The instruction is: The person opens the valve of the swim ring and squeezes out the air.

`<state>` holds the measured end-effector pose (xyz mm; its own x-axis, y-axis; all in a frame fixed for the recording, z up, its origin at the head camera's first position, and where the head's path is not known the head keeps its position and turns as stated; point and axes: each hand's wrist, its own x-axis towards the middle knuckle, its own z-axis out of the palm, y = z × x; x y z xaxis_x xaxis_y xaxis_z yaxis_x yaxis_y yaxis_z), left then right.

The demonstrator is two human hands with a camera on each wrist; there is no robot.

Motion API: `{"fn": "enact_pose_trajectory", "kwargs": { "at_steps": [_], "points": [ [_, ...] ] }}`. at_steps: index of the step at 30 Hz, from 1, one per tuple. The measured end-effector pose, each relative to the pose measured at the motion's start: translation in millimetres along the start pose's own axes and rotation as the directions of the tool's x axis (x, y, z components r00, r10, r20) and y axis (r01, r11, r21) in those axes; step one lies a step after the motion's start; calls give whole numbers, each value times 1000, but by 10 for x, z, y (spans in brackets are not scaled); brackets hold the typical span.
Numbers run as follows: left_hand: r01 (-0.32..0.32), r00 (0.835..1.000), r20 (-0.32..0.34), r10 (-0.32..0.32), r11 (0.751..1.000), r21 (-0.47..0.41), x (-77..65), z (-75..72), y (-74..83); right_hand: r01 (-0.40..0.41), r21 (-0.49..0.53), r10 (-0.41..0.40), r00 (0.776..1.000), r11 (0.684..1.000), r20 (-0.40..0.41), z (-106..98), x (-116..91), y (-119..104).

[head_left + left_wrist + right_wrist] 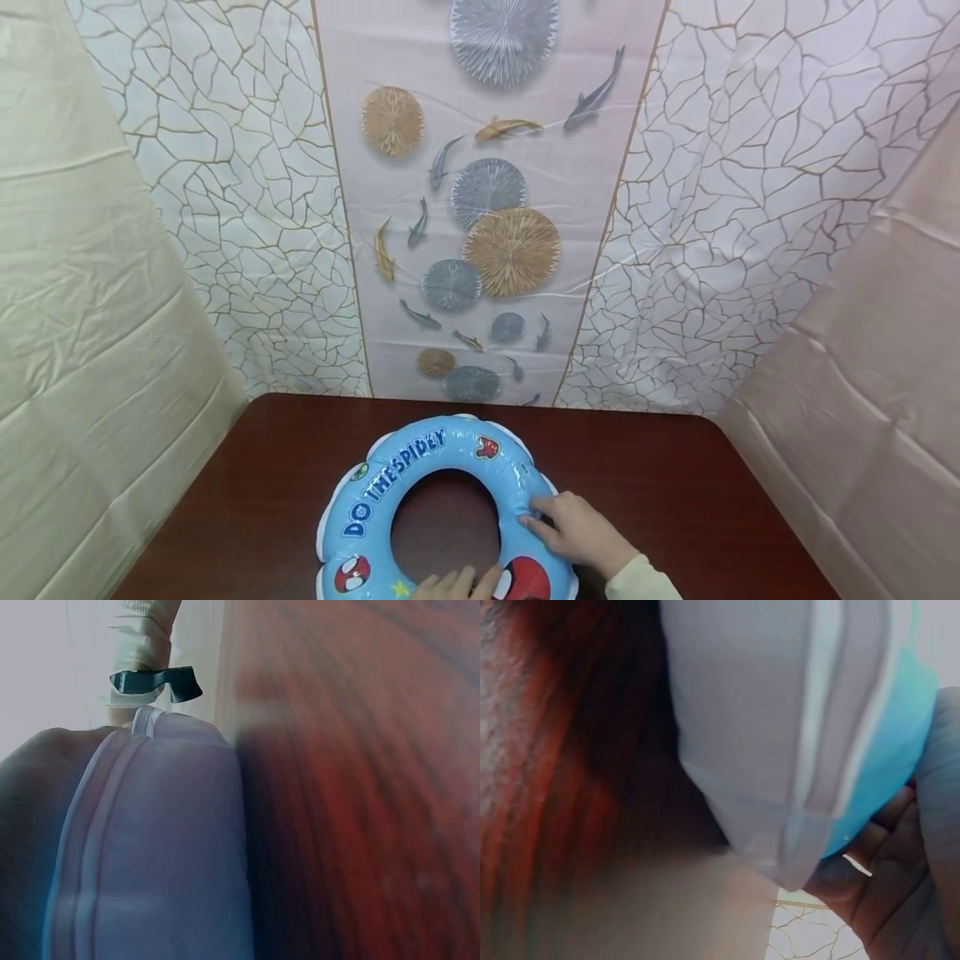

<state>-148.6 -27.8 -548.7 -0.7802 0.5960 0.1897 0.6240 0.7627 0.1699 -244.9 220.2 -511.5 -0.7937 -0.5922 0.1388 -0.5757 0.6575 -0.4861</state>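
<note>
A blue inflatable swim ring [408, 467] with a scalloped white edge lies on the dark red-brown table, the lettering "DO THE SPIDEY" on its upper left. My right hand [581, 533] is at the ring's right side, thumb and forefinger pinching its surface, which puckers there. In the right wrist view the fingers [892, 877] bend around the tube's blue side. My left hand [453, 583] rests on the near part of the ring, fingertips by the central hole; the rest is below the frame. The left wrist view shows the ring's pale underside [172, 847] beside the hand [45, 772].
The dark wooden table [660, 492] extends behind and to both sides of the ring. A patterned cloth [480, 350] hangs at the table's back edge. Plain beige cloths [862, 400] hang at both sides. A black strap [161, 681] circles the sleeve in the left wrist view.
</note>
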Motion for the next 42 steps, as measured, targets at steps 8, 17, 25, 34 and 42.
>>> {"fn": "enact_pose_trajectory", "kwargs": {
  "at_steps": [8,17,25,34,42],
  "points": [
    [-27,1000,-8,27,1000,-7,13,-1,-10,32,27,-30,998,999,-48,65,-5,34],
    [-41,996,72,43,999,-30,73,-54,-28,69,27,-66,993,997,-98,102,-10,68],
    [-20,991,132,25,999,-38,103,-85,-27,94,46,-89,990,995,-109,122,-14,75],
    [-6,986,163,17,998,-68,121,-132,-29,68,65,-63,995,996,-83,130,7,89],
    [7,985,172,7,997,-81,161,-188,-26,75,85,-67,994,994,-90,139,7,97]
  ]
}}
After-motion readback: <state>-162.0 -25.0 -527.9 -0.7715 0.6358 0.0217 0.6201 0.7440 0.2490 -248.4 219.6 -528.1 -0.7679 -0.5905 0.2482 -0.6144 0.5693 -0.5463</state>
